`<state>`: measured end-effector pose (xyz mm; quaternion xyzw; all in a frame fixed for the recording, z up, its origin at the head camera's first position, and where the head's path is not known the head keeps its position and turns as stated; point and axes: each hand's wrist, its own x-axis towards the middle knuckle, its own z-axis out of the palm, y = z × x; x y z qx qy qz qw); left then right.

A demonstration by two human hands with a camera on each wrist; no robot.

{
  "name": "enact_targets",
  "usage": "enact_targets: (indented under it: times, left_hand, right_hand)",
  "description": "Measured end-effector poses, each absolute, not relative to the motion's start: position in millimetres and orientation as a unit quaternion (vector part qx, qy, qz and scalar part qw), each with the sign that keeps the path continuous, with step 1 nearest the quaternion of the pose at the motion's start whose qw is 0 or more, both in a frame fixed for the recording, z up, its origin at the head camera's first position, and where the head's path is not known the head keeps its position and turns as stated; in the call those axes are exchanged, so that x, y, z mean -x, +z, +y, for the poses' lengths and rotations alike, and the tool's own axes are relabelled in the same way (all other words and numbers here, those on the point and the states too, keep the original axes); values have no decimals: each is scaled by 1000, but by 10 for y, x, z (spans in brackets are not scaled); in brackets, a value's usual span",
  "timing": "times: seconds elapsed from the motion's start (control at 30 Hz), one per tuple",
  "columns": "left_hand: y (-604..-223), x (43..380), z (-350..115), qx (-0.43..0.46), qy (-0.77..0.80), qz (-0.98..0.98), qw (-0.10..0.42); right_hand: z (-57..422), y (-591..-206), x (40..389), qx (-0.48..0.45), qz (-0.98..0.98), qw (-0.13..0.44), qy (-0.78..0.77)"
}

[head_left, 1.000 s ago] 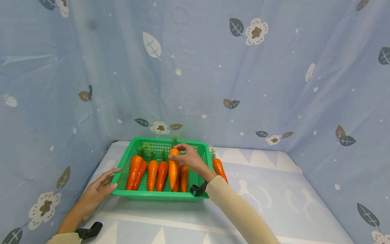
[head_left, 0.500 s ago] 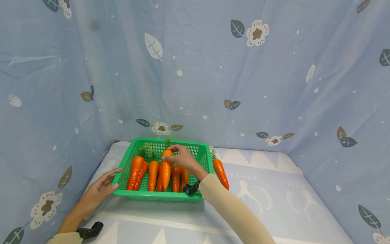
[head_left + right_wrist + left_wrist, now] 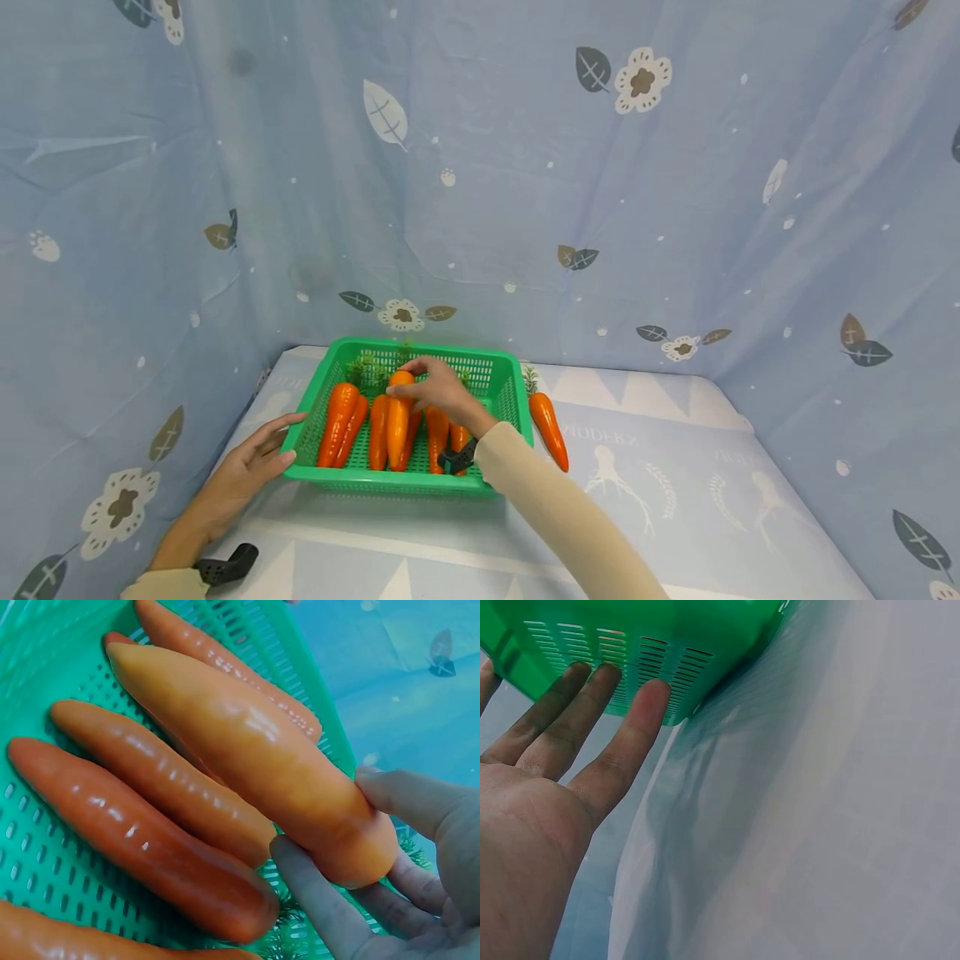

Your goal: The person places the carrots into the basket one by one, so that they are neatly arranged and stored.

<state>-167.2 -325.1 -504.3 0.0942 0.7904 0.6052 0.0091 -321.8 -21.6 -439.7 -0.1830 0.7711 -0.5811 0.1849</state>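
My right hand (image 3: 438,387) pinches an orange carrot (image 3: 399,429) by its thick top end, above the green plastic basket (image 3: 405,482). In the right wrist view the thumb and fingers lie around this carrot (image 3: 247,742), which passes over other carrots in the basket, partly hiding them. Beside the basket's left end, my left hand (image 3: 255,458) has its fingertips at the rim. The left wrist view shows outstretched fingers (image 3: 622,750) against the slotted basket wall (image 3: 652,637). Several carrots lie side by side inside, including a pair (image 3: 339,421) at the left.
One more carrot (image 3: 550,429) with a green top lies on the table, just right of the basket. A pale patterned cloth (image 3: 637,450) covers the table. Blue curtains (image 3: 487,167) with leaves and flowers hang behind and at both sides.
My right hand has carried the carrot leftward over the basket, from its middle-right toward the carrots on the left. The left hand has stayed at the basket's left end.
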Motion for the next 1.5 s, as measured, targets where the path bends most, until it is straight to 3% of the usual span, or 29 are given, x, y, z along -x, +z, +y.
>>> enact_targets:
  times: [1.0, 1.5]
  left_hand:
    - [-5013, 1635, -3208, -82, 602, 794, 3]
    - [-5008, 1634, -3206, -87, 605, 791, 5]
  right_hand:
    - [-433, -4441, 3160, 190, 748, 268, -577]
    - [-438, -4464, 3162, 180, 734, 264, -599]
